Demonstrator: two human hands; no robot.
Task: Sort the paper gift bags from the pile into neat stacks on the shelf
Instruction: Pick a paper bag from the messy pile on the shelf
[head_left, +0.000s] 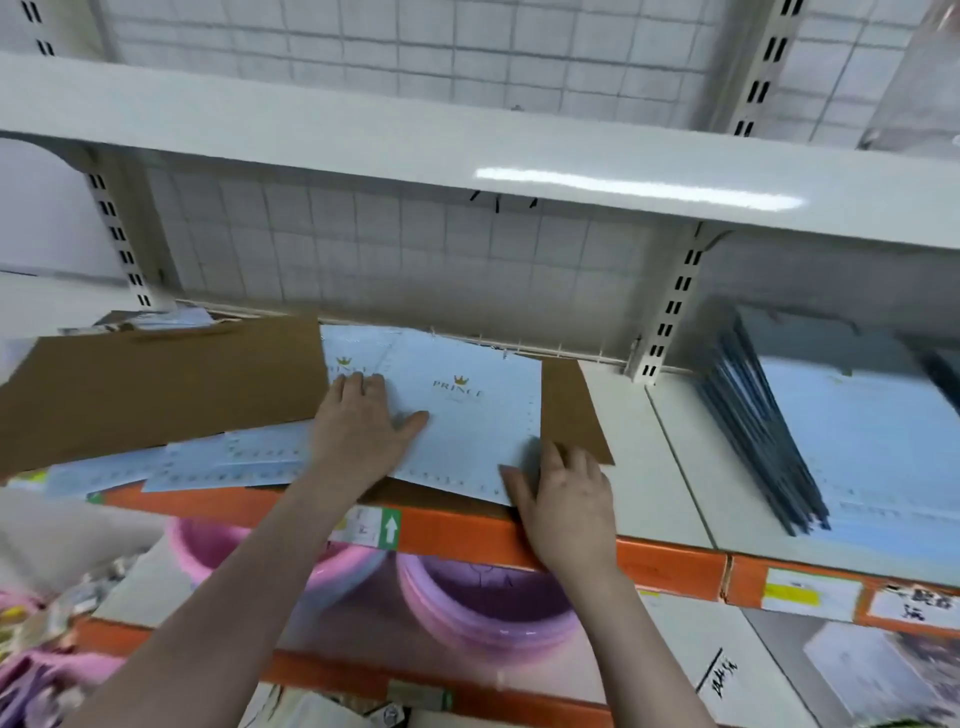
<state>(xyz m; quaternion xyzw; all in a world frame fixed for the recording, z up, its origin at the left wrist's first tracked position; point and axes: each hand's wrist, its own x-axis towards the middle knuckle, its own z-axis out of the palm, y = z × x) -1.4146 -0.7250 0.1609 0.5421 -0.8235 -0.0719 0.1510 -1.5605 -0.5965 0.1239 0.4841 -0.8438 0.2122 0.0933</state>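
Your left hand (363, 421) presses flat on the blue bag (467, 415); your right hand (563, 499), fingers straight, steadies its five o'clock corner.

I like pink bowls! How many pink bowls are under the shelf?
2. One pink bowl sits on the lower shelf below the left forearm. The other pink bowl is right beside it, under the right hand. More may be hidden behind.
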